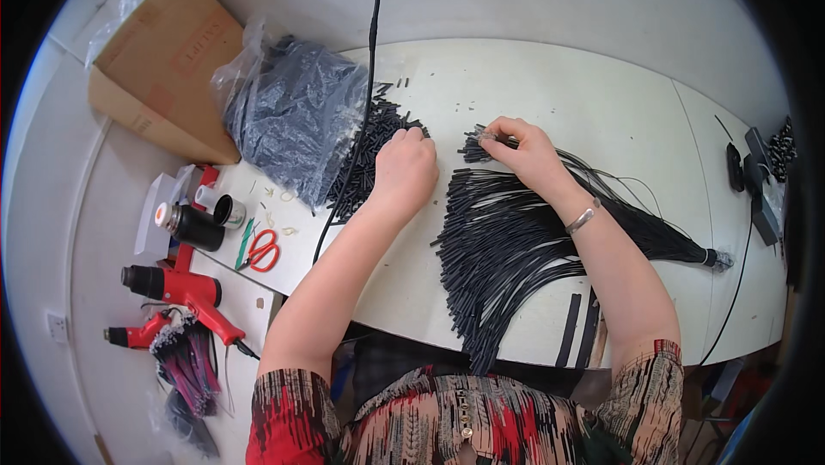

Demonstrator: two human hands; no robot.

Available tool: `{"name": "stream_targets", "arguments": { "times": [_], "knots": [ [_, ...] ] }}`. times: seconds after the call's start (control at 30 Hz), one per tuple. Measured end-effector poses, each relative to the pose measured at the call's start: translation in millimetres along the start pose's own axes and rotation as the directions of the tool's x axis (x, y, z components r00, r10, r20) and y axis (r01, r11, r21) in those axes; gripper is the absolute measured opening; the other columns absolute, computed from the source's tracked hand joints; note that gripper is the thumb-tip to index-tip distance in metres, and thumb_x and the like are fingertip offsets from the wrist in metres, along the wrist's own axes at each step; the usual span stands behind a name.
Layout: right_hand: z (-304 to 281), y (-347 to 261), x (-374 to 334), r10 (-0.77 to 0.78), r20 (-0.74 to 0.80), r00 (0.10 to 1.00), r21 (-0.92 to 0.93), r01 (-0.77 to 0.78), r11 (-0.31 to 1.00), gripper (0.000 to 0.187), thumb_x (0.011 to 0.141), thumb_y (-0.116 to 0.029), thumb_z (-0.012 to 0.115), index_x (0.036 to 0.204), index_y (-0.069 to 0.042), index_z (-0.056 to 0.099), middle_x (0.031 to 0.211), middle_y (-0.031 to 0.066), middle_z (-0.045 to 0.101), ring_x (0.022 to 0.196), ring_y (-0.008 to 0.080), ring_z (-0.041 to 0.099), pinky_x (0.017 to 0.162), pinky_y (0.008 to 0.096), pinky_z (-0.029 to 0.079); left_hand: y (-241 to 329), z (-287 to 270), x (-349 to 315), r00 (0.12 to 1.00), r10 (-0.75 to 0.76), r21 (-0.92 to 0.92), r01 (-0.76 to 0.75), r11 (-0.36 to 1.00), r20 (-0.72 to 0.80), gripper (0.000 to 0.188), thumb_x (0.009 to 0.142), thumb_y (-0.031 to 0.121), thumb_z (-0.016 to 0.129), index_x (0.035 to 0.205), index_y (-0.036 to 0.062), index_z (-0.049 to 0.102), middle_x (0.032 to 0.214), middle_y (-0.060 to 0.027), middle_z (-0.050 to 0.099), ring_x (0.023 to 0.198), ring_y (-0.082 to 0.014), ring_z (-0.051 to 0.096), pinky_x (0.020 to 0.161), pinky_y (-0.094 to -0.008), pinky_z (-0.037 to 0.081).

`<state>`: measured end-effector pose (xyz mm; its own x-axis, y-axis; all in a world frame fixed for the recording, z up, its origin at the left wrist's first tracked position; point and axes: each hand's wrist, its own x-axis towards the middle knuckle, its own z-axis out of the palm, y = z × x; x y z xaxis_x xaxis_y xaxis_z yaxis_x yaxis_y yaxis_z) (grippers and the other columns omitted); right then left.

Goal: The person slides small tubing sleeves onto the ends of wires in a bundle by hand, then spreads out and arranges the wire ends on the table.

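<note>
Currently, my left hand (406, 168) at edge of black tube pile (364, 164); fingertips hidden, cannot tell whether fingers pinch tube. My right hand (528, 152) over top strands of black wires (503, 241), thumb and forefinger pinching ends. Wires fanned across desk (567, 78), gathered at right. Clear bag (296, 113) beside pile. Red-handled scissors (256, 256) left of my left forearm.
</note>
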<state>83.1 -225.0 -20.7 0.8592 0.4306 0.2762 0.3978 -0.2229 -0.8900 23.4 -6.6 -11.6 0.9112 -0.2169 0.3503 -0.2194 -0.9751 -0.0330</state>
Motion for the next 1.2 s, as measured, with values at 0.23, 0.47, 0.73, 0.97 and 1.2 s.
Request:
{"name": "stream_targets", "arguments": {
  "times": [0.23,0.47,0.73,0.97,1.2],
  "knots": [
    [-2.1,-4.1,-0.6,0.053,0.042,0.998,-0.023,-0.052,0.998,0.020,0.093,-0.022,0.069,0.094,-0.002,0.066,0.088,0.0044,0.064,0.084,0.0143,0.055,0.080,0.0292,0.045,11.7,-15.9,2.2,0.970,-0.201,-0.281,0.156,0.947,-0.138,0.007,0.084,0.008,0.063,0.084,0.0014,0.061,0.090,-0.0125,0.063,0.093,-0.0319,0.061,0.078,-0.0428,0.051],
    [-3.4,-7.1,-0.5,0.029,0.043,0.999,-0.046,-0.027,0.999,0.019,0.092,-0.021,0.070,0.095,-0.003,0.068,0.090,0.0053,0.062,0.085,0.0147,0.055,0.080,0.0296,0.046,31.2,-11.4,9.2,0.812,-0.379,-0.896,0.406,-0.179,0.443,0.017,0.096,0.015,0.066,0.105,-0.0002,0.068,0.085,-0.0027,0.066,0.072,-0.0095,0.063,0.065,-0.0218,0.049],
    [-1.7,-7.3,-1.6,0.041,0.044,0.998,-0.013,-0.041,0.999,0.022,0.088,-0.021,0.072,0.097,-0.002,0.069,0.083,0.0067,0.061,0.083,0.0181,0.053,0.078,0.0315,0.046,27.0,15.2,3.6,0.832,-0.247,-0.804,0.334,-0.491,0.497,0.018,0.099,0.014,0.064,0.107,-0.0017,0.069,0.087,-0.0037,0.067,0.074,-0.0103,0.064,0.069,-0.0222,0.054],
    [-0.6,-8.1,-4.1,0.043,0.050,0.998,0.012,-0.043,0.999,0.021,0.088,-0.021,0.070,0.094,-0.001,0.069,0.080,0.0052,0.060,0.085,0.0182,0.052,0.078,0.0314,0.045,30.8,13.6,3.9,0.842,-0.224,-0.797,0.329,-0.506,0.490,0.018,0.100,0.013,0.062,0.108,-0.0023,0.067,0.090,-0.0042,0.068,0.077,-0.0105,0.065,0.071,-0.0219,0.054],
    [-7.2,-12.5,-0.4,-0.082,0.194,0.978,-0.332,0.144,0.932,0.017,0.087,-0.017,0.073,0.093,-0.002,0.069,0.087,0.0055,0.062,0.087,0.0164,0.056,0.079,0.0306,0.047,39.1,2.6,5.8,0.830,-0.304,-0.883,0.436,-0.171,0.469,0.016,0.098,0.010,0.065,0.105,-0.0026,0.070,0.086,-0.0044,0.069,0.074,-0.0102,0.065,0.070,-0.0226,0.054]
  ]
}}
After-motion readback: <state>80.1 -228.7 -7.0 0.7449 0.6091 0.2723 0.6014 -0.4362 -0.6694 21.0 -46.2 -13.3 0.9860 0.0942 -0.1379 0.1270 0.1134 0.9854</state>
